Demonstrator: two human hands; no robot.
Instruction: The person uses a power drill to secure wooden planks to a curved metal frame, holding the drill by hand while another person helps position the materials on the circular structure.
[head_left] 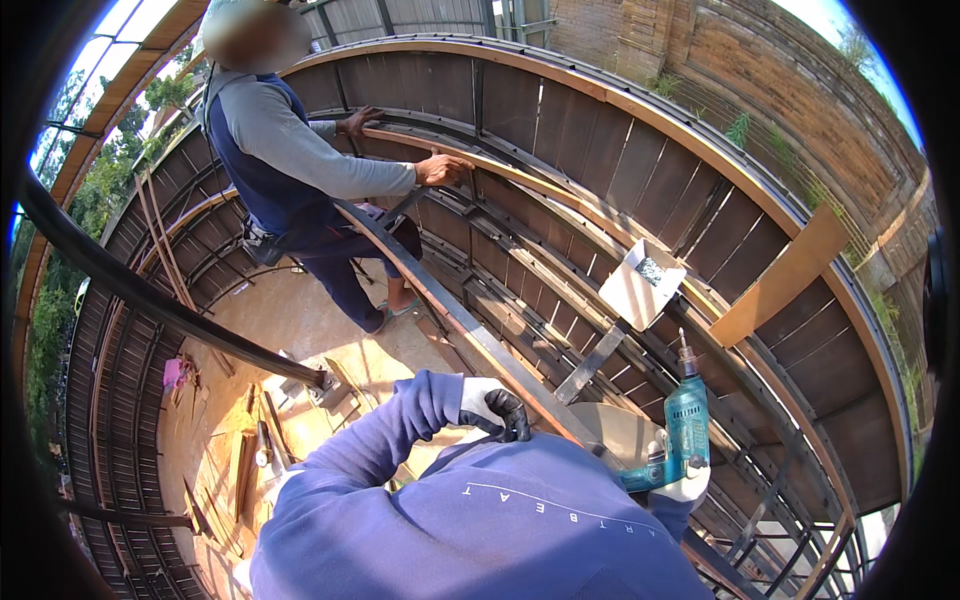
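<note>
My right hand (pixel 684 486), in a white and dark work glove, grips a teal power drill (pixel 687 425). The drill's bit points away from me, toward the curved wall. Close to my chest is my left hand (pixel 494 412), gloved in white and black, with its fingers curled in against the front of my blue sweatshirt. Whatever those fingers may hold is hidden. Beyond the drill, a white open container (pixel 640 290) with small metal pieces inside rests on the curved framing (pixel 560 260).
A co-worker (pixel 290 150) stands ahead to the left, both hands on a long curved wooden strip (pixel 530 180). A metal beam (pixel 450 310) slants past my left hand. One thin brown board (pixel 785 280) leans at the right wall. Timber offcuts (pixel 240 470) lie on the floor below.
</note>
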